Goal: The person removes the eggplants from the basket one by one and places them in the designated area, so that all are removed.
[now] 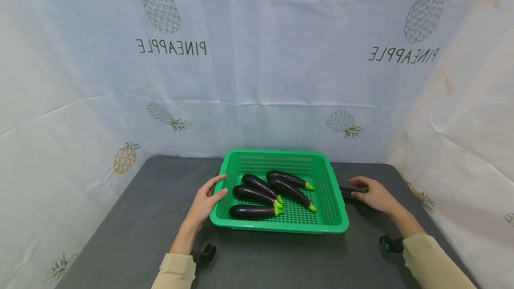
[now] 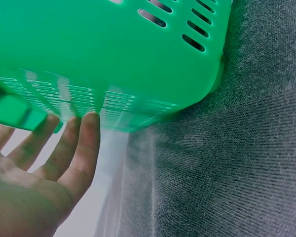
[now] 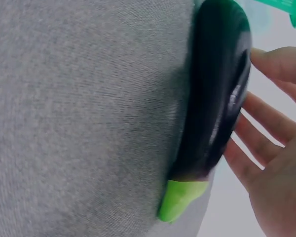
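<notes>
Purple-black: got a green-capped eggplant [image 3: 214,98] pointing blunt-end at the slotted green plastic basket [image 1: 277,227], against right hand's [image 1: 373,194] loosely spread fingers [image 3: 271,118], can't see a grip.

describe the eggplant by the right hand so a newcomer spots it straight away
Find the green basket on the dark grey table. Just past its right side, at the right hand, lies a dark eggplant with a light green cap. It alone lies outside; the other five eggplants are inside.

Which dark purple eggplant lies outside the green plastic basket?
The dark purple eggplant at the person's right hand; the other five eggplants lie inside the green plastic basket.
</notes>
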Demonstrator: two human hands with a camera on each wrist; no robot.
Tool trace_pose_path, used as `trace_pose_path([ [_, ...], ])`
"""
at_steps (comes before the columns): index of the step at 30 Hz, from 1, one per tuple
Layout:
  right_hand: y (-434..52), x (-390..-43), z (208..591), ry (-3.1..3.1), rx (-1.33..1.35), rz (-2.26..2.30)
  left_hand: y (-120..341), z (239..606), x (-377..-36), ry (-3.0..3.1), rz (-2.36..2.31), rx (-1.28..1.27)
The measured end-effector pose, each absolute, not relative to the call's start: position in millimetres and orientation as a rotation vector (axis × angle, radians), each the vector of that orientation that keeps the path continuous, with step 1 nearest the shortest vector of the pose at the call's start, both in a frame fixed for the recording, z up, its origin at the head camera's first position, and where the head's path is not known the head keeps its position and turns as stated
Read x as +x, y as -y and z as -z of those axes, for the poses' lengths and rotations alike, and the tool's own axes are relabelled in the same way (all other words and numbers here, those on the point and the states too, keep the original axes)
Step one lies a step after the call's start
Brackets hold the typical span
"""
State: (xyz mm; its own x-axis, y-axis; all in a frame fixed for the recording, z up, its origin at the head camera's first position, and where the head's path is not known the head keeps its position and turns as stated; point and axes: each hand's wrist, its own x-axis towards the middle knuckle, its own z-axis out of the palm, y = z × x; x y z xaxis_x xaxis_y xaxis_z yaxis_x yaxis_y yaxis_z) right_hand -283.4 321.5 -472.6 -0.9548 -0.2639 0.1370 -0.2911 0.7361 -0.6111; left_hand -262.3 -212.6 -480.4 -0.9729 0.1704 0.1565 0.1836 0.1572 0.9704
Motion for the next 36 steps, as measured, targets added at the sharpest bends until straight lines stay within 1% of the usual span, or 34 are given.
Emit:
trace_pose_path([
  [7, -319.9, -278.0, 460.8, 2.87, 0.498, -1.034, 212.6, 479.0, -261.6, 2.386, 1.991, -0.363],
  [12, -313.8, -271.6, 445.1, 2.84, 0.497, -1.031, 213.1, 478.6, -261.2, 2.385, 1.99, -0.37],
  [36, -259.2, -242.1, 371.3, 2.726, 0.48, -1.033, 213.1, 479.1, -260.7, 2.384, 1.99, -0.383],
])
